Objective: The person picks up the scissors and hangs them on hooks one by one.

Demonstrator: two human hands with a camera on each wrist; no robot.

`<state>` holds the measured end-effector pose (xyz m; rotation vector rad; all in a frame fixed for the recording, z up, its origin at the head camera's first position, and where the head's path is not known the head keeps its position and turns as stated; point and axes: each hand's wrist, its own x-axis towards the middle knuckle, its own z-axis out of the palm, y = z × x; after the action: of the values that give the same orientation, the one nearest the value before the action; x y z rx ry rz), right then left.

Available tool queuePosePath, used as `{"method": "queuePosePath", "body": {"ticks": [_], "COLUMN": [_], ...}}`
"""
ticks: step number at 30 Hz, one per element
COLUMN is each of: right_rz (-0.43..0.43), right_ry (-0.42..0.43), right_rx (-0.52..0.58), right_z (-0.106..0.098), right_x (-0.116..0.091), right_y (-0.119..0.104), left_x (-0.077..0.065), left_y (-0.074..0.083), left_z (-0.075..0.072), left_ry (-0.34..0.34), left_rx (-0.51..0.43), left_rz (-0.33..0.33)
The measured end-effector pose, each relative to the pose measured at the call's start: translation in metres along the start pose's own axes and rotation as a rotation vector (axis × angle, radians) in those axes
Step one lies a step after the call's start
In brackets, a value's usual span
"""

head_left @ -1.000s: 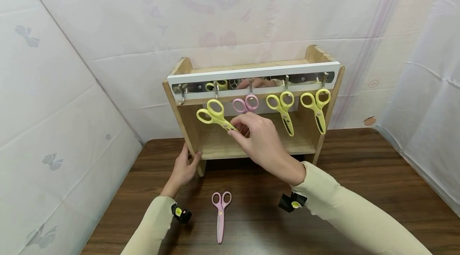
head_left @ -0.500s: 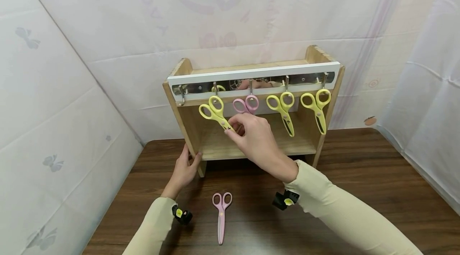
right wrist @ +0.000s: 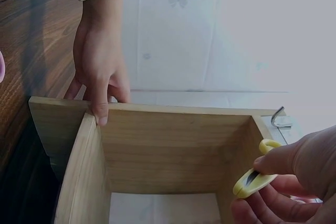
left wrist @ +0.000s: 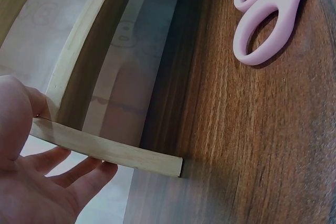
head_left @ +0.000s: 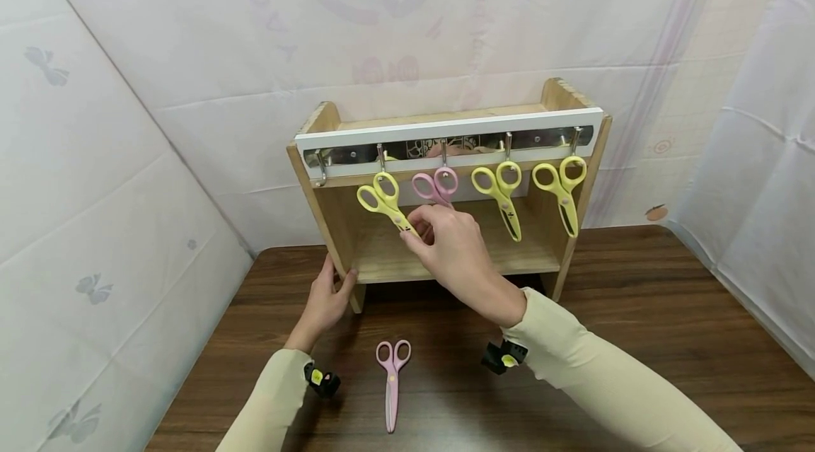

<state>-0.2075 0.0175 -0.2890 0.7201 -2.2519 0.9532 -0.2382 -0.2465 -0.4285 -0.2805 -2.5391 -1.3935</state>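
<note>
My right hand (head_left: pixel 457 250) pinches a pair of yellow scissors (head_left: pixel 384 203) by the blade end, handles up. One finger loop is at the tip of the second hook (head_left: pixel 381 155) from the left; whether the hook passes through it I cannot tell. With thumb inside and fingers outside, my left hand (head_left: pixel 323 305) grips the left side board of the wooden shelf (left wrist: pixel 113 148). Pink scissors (head_left: pixel 436 185) hang from the middle hook, their blades hidden behind my right hand. Two more yellow scissors, one (head_left: pixel 503 197) beside the other (head_left: pixel 562 194), hang to the right.
The leftmost hook (head_left: pixel 321 167) carries nothing. Another pair of pink scissors (head_left: pixel 391 385) lies on the dark wooden table (head_left: pixel 637 339) in front of the shelf. Printed cloth (head_left: pixel 407 27) hangs behind and at both sides.
The yellow scissors in my right hand have shifted slightly right and tilted more upright, bringing a loop to the second hook. My left hand stays on the side board.
</note>
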Motion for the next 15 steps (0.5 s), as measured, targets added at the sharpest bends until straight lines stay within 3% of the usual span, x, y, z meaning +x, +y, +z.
{"method": "queuePosePath", "body": {"ticks": [7, 15], "right_rz": [0.025, 0.032], "right_ry": [-0.017, -0.005], "right_rx": [0.008, 0.025], "right_z": [0.004, 0.021], "right_x": [-0.003, -0.009], "right_y": [0.0, 0.001], "left_x": [0.001, 0.001], "left_y": [-0.001, -0.001], "left_z": [0.0, 0.0], "left_ry": [0.006, 0.004], "left_rx": [0.005, 0.004], "left_rz": [0.004, 0.0]}}
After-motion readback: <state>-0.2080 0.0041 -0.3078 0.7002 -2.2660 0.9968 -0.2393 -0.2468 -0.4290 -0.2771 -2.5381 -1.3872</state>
